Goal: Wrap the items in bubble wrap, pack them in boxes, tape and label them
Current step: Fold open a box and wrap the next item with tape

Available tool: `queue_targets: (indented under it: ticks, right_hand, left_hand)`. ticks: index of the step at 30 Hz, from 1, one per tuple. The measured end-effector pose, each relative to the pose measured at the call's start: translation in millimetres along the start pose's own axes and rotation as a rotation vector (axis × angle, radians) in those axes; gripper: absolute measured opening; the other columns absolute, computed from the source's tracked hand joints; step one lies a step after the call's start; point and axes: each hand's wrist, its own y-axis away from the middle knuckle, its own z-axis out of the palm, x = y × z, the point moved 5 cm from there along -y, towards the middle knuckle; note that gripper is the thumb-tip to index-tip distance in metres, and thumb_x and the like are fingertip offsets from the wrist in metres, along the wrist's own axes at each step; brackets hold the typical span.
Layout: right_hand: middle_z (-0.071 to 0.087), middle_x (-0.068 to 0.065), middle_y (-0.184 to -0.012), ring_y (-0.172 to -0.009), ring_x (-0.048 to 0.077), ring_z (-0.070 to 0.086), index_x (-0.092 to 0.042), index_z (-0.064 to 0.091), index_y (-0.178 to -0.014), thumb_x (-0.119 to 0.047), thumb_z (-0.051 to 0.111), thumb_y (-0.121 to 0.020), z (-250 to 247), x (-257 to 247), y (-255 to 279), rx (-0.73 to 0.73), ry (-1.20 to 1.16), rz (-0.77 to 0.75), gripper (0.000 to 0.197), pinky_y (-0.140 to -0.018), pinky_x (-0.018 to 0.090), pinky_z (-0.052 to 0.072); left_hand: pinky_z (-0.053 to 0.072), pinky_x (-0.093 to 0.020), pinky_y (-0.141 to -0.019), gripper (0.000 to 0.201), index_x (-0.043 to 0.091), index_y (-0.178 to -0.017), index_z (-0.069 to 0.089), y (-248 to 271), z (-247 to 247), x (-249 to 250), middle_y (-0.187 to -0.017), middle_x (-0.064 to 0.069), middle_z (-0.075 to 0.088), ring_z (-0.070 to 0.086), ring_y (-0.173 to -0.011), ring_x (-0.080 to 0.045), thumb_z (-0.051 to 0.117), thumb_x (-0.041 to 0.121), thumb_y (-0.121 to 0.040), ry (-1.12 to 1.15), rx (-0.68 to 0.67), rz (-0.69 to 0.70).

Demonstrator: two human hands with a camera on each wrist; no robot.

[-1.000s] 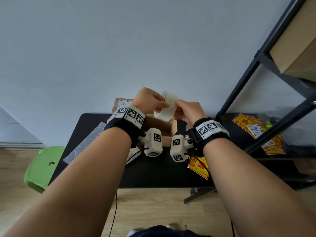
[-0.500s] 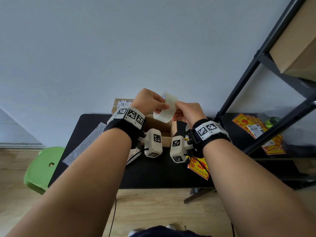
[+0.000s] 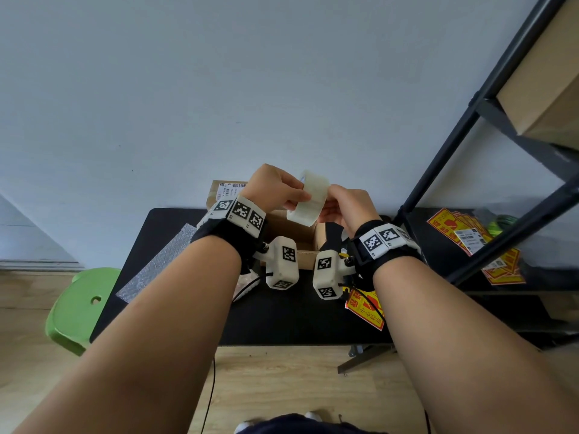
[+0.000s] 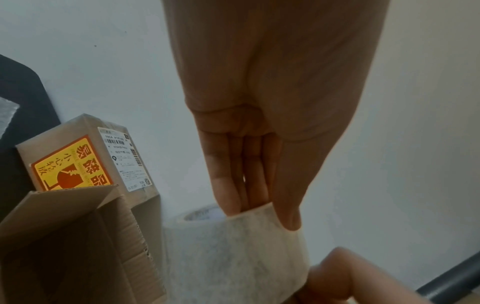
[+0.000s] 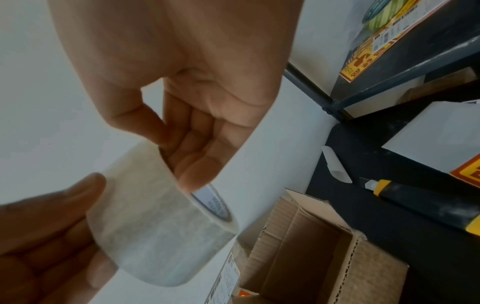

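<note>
A roll of whitish packing tape point(image 3: 308, 198) point(image 4: 236, 255) point(image 5: 158, 218) is held in the air above an open cardboard box point(image 3: 297, 238) point(image 5: 311, 253). My left hand point(image 3: 275, 189) point(image 4: 259, 164) grips the roll from the left, thumb on its outer face. My right hand point(image 3: 344, 205) point(image 5: 187, 127) grips its right side, fingers curled at the rim of the roll. Behind the open box stands a sealed box point(image 3: 225, 191) point(image 4: 85, 156) carrying a shipping label and a yellow fragile sticker.
A bubble wrap sheet point(image 3: 156, 261) lies on the left of the black table point(image 3: 297, 321). Yellow fragile stickers point(image 3: 363, 308) lie near my right wrist, more stickers point(image 3: 470, 239) on the black rack's shelf. A utility knife point(image 5: 420, 199) lies right of the box. A green stool point(image 3: 75, 308) stands left.
The tape roll has turned slightly between both hands and sits a touch more upright; the hands stay above the open box.
</note>
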Motion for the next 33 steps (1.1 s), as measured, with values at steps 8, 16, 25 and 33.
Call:
queue_targets:
  ticks: [8,16,25,33]
  right_hand:
    - [0.065,0.013,-0.068,-0.061,0.025,0.062,0.002,0.068,-0.081,-0.01,0.059,-0.088,0,3,-8,0.002,0.004,-0.018,0.016,-0.057,0.032,0.051]
    - [0.065,0.023,-0.087,-0.071,0.027,0.062,0.005,0.069,-0.091,-0.015,0.067,-0.092,4,11,-10,-0.059,-0.015,-0.049,0.02,-0.062,0.031,0.053]
    - [0.064,0.025,-0.093,-0.082,0.031,0.061,0.001,0.069,-0.089,-0.002,0.054,-0.097,9,10,-10,-0.161,0.114,-0.079,0.017,-0.088,0.047,0.053]
    - [0.067,0.017,-0.081,-0.068,0.024,0.063,0.002,0.069,-0.086,0.002,0.055,-0.09,6,5,-8,-0.123,0.06,-0.062,0.014,-0.068,0.033,0.055]
  left_hand:
    - [0.06,-0.032,-0.079,0.021,0.0,-0.096,0.074,0,3,-5,-0.089,-0.014,0.075,0.074,-0.082,-0.024,0.079,0.011,-0.079,0.062,0.007,-0.025]
    - [0.061,-0.029,-0.076,0.024,0.0,-0.099,0.073,-2,0,-11,-0.088,-0.01,0.075,0.074,-0.077,-0.018,0.079,0.013,-0.08,0.053,0.012,-0.052]
    - [0.06,-0.037,-0.083,0.017,0.001,-0.094,0.072,1,-1,-16,-0.091,-0.015,0.074,0.074,-0.081,-0.024,0.078,0.009,-0.08,0.082,0.026,-0.076]
    - [0.06,-0.034,-0.081,0.023,0.0,-0.097,0.074,3,-1,-13,-0.09,-0.015,0.075,0.074,-0.082,-0.026,0.08,0.01,-0.077,0.098,0.039,-0.056]
